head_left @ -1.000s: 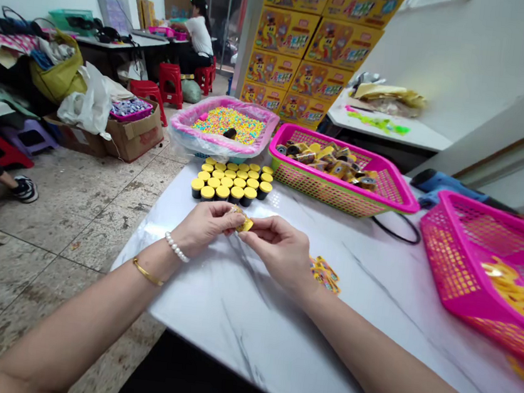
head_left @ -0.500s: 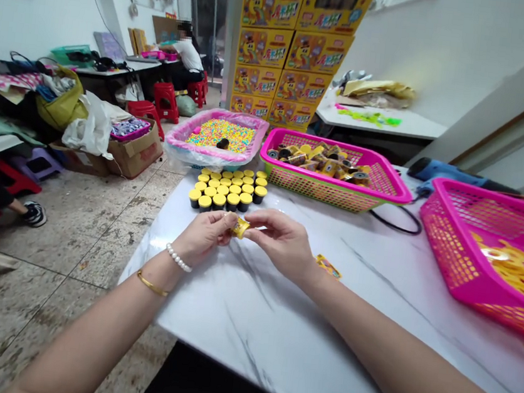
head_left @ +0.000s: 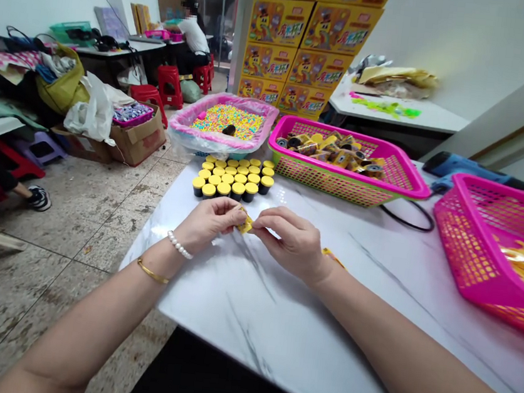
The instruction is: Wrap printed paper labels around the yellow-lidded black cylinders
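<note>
Your left hand (head_left: pixel 214 219) has thumb and fingers pinched on the small yellow piece (head_left: pixel 245 225), just on your side of the rows of yellow-lidded cups (head_left: pixel 227 179), and your right hand (head_left: pixel 292 241) has its fingertips closed on the piece's opposite edge. Judging by its shiny look and small size, it should be very light, thin and pliable, perhaps a bit slick, and easier to crease than to break, though your fingers hide much of it. Take it by the edges with soft fingertip pinches, leaving its middle unsqueezed.
</note>
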The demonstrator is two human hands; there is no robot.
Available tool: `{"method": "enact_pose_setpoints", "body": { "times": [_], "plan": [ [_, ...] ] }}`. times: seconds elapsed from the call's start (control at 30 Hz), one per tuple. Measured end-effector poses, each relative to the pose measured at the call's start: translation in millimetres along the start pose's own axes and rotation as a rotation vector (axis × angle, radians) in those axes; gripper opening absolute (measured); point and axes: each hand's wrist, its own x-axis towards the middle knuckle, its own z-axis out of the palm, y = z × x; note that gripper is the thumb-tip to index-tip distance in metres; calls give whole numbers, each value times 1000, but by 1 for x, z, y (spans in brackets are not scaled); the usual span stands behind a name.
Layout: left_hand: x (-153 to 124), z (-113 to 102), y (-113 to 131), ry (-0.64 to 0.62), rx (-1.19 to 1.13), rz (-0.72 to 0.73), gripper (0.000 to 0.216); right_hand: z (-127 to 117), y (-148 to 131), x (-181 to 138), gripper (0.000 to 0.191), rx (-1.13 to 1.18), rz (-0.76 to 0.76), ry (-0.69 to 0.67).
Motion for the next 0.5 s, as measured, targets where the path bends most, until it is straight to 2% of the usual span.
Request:
{"method": "enact_pose_setpoints", "body": {
  "times": [0.13,0.23,0.4,0.5],
  "plan": [
    [2,-1,-4,55,-12,-41,55,2,1,-1,8,14,4,48],
    [1,-2,-4,42,-48,-71,57,6,-2,-1,21,123,112,-15],
    [-2,-3,3,-165,-264,-154,52,8,-7,1,17,236,269,77],
    [-2,-5,3,-228,-295,-222,45,6,-9,2,18,230,235,75]
  ]
}}
